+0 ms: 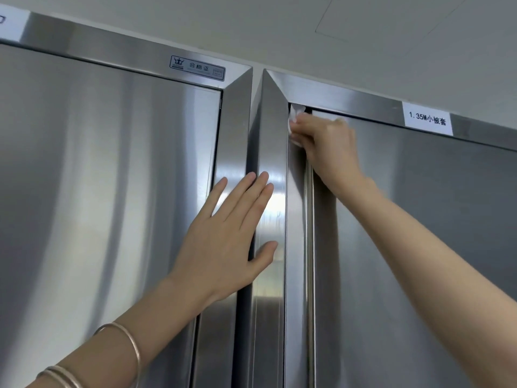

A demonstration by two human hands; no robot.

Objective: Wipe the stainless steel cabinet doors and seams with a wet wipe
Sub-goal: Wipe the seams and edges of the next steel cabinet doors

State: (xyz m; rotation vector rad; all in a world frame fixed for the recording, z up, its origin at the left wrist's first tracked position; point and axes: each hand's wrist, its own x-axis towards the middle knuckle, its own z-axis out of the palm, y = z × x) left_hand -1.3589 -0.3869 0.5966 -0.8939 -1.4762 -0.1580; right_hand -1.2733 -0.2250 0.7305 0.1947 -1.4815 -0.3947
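Two shiny steel cabinets stand side by side. The right hand [330,147] is up high, at the top left corner of the right cabinet door [419,247]. Its fingers are curled tight round a white wet wipe [294,114] and push it into the seam [310,219] — the thin gap between the door and the frame [272,163]. A bit of the wipe pokes out above the fingers, right where the side seam meets the top one. I think the wipe is bunched up small so it can fit into that narrow gap, where dirt likes to hide.

The left hand [223,239] holds nothing. It lies flat on the steel, fingers straight and a little spread, across the place where the two cabinets meet, lower down than the other hand. It looks like it is there to keep the person steady while reaching up.

A white label [428,122] sits on the top edge of the right cabinet. Thin bangles [136,351] ring the left wrist.

The seam probably gets wiped downward next — too soft a push might leave dirt in the gap.
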